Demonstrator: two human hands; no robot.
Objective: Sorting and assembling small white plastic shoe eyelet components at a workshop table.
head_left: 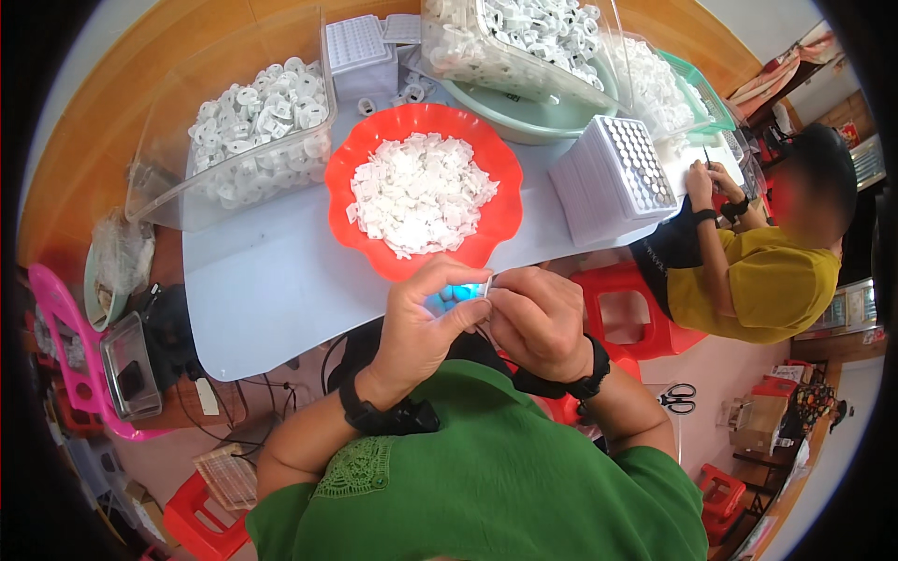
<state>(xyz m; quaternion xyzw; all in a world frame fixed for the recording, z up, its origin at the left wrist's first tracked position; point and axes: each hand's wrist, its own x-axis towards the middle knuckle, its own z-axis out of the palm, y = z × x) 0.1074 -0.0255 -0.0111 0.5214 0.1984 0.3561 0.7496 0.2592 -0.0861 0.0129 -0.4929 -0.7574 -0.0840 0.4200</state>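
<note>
Close in front of my chest, both hands meet at a small white plastic part (pixel 485 287). My left hand (pixel 418 316) is closed, its thumb and fingertips pinching the part from the left. Bright blue light glows between those fingers; its source is mostly hidden. From the other side, the fingertips of my right hand (pixel 543 323) press together on the same part. Just beyond my hands stands a red scalloped bowl (pixel 344 178), heaped with small flat white pieces (pixel 421 192).
A clear bin (pixel 168 192) of round white parts stands left, another clear bin (pixel 524 70) over a pale green basin (pixel 510 117). Stacked white trays (pixel 599 178) stand right of the bowl. A co-worker (pixel 758 271) sits at the right. Scissors (pixel 677 398) lie lower right.
</note>
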